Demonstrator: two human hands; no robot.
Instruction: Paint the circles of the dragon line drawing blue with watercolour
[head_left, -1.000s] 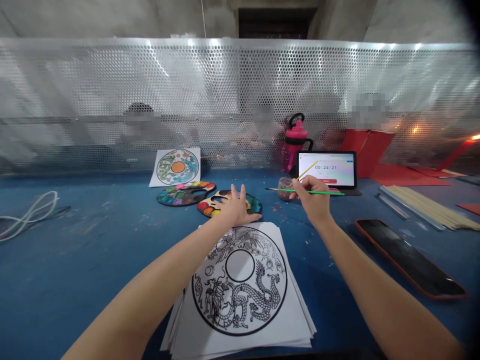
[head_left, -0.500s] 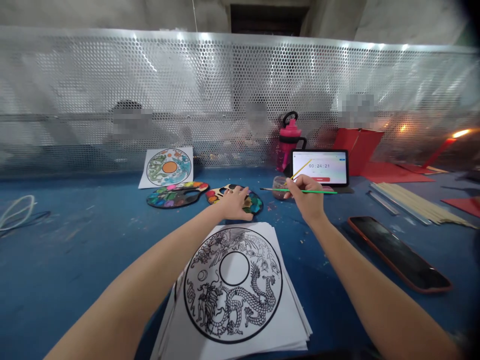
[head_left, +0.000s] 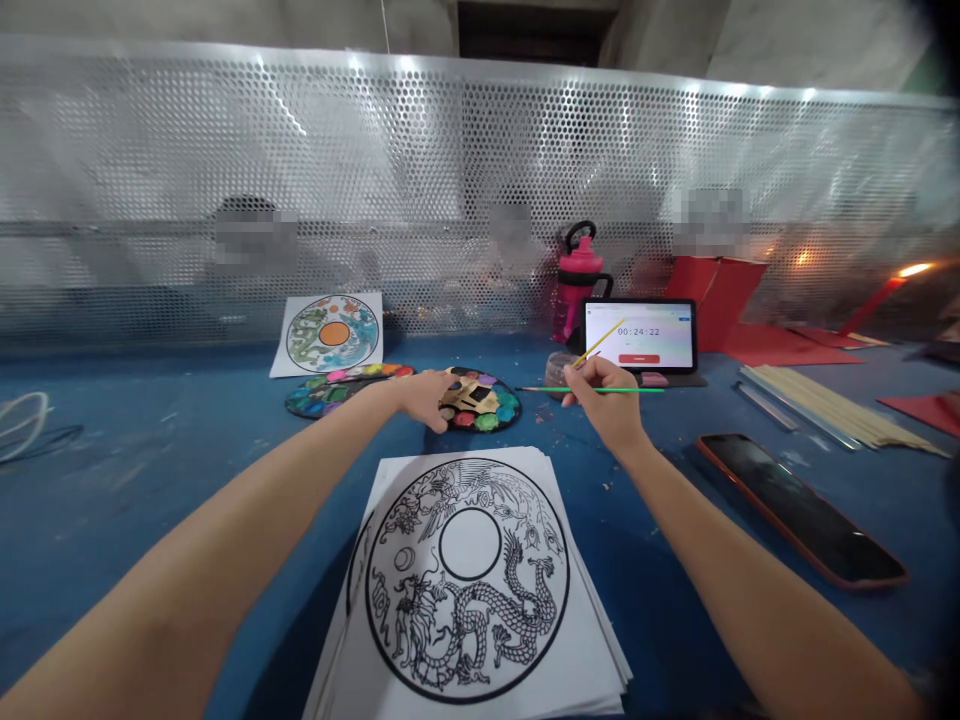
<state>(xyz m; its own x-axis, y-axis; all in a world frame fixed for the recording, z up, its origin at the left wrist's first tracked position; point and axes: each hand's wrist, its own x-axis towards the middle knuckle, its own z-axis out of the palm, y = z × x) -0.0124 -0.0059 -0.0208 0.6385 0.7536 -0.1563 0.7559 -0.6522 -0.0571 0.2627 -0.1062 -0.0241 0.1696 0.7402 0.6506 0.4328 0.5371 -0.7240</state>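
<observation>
In my right hand point(head_left: 607, 395), a thin green paintbrush point(head_left: 649, 390) is pinched, its dark tip pointing left. Beside those fingers stands a clear cup point(head_left: 555, 368) with a yellow-handled brush point(head_left: 604, 338) leaning in it. My left hand point(head_left: 424, 397) lies over the left side of a paint palette point(head_left: 484, 405), thumb apart from the fingers; some fingertips are hidden. A second palette point(head_left: 322, 398) sits to its left, partly behind that hand. Below both hands rests a paper stack point(head_left: 469, 545), the top sheet printed with a dragon and phoenix in a ring.
A coloured copy of the print point(head_left: 334, 335) leans behind the palettes. At the back are a pink bottle point(head_left: 579, 285) and a tablet point(head_left: 641, 335) showing a timer. Rightward lie a phone point(head_left: 799, 510), wooden sticks point(head_left: 832, 405) and a lit red candle point(head_left: 877, 300) before a perforated metal screen point(head_left: 420, 180).
My left hand has moved left across the palette, uncovering more of its right side. The green brush in my right hand has shifted slightly left and down.
</observation>
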